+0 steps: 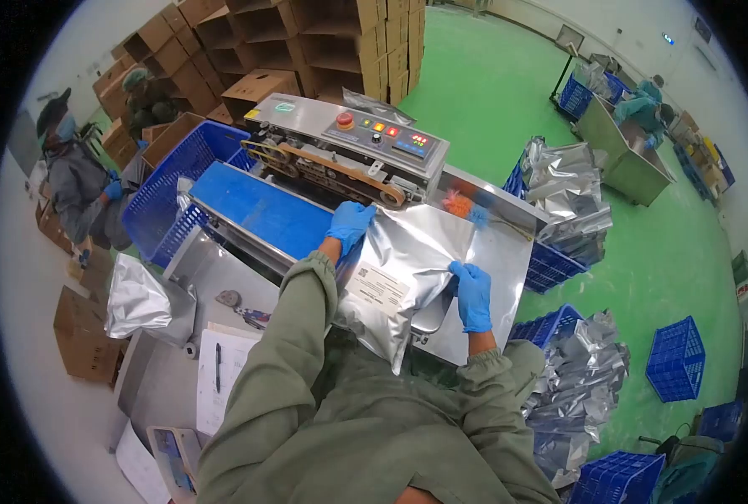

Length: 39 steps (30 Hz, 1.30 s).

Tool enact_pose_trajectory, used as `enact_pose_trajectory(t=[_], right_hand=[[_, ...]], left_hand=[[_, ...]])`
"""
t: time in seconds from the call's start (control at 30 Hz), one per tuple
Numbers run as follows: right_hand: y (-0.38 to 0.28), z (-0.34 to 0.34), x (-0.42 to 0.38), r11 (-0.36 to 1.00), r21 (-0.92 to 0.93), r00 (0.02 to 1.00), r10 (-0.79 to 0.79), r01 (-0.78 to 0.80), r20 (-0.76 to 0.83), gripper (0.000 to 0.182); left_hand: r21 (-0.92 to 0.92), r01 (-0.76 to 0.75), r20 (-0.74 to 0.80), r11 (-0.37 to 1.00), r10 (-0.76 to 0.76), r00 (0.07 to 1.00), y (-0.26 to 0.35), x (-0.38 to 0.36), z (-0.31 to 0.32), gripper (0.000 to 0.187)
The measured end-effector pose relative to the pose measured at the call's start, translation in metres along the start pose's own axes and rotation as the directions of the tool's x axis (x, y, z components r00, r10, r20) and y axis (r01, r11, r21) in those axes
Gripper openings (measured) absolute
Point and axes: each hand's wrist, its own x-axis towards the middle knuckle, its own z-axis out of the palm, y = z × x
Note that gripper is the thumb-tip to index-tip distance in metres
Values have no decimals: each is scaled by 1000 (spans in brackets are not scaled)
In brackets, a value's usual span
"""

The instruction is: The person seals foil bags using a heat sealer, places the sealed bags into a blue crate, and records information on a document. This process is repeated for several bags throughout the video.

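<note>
Now the left hand (351, 223) and right hand (474, 296) pinch the silver bag (412, 248) between closed fingers; pulling its top flat should help.

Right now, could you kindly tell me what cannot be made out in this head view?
Silver bag, head view: contents hidden by its foil.
Label, head view: small print too tiny to read.
Paper, head view: writing too small; the left sleeve covers part.
Lowest blue basket, head view: bottom cut off by the picture's lower edge.
</note>
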Motion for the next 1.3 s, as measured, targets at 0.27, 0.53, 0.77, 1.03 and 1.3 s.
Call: enact_pose_trajectory(t=[0.27, 0.53, 0.77, 1.03, 1.3], right_hand=[[-11, 64, 24, 964, 78, 917, 213, -253, 338, 26], [8, 133, 29, 971, 236, 875, -96, -22, 474, 28], [21, -40, 28, 968, -51, 967, -240, 245, 84, 34], [254, -395, 125, 401, -844, 867, -195, -357, -459, 35], [44, 76, 392, 583, -664, 870, -436, 468, 230, 46]], left_hand=[[143, -20, -237, 990, 54, 970, -5, -11, -68, 36], [-53, -288, -244, 956, 268, 932, 115, -111, -75, 18], [-238, -189, -71, 953, 177, 982, 120, -160, -34, 20], [-208, -154, 8, 966, 159, 987, 136, -166, 15, 17], [-155, -256, 194, 954, 283, 939, 174, -154, 50, 18]])
